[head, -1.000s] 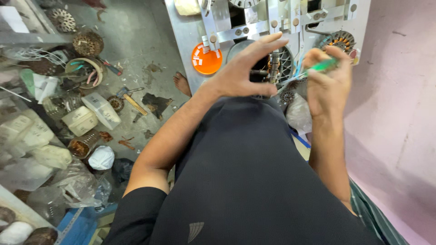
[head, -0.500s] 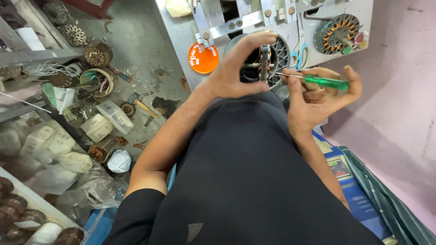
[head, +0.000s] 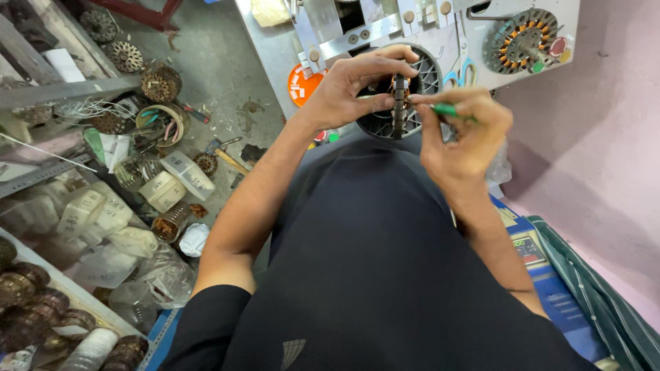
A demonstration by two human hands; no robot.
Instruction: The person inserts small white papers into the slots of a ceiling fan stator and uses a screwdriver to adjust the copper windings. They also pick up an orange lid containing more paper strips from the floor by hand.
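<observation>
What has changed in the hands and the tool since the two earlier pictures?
The right hand drew in toward the left hand, so the green-handled tool now has its tip at the wound motor core; half a second ago it lay level, apart from the core. The left hand now pinches the core edge-on. Each hand's grip on its thing stayed, as did the round grille behind.

The person wears a plain dark navy shirt with short sleeves; a small pale emblem sits low on it; both forearms are bare.
</observation>
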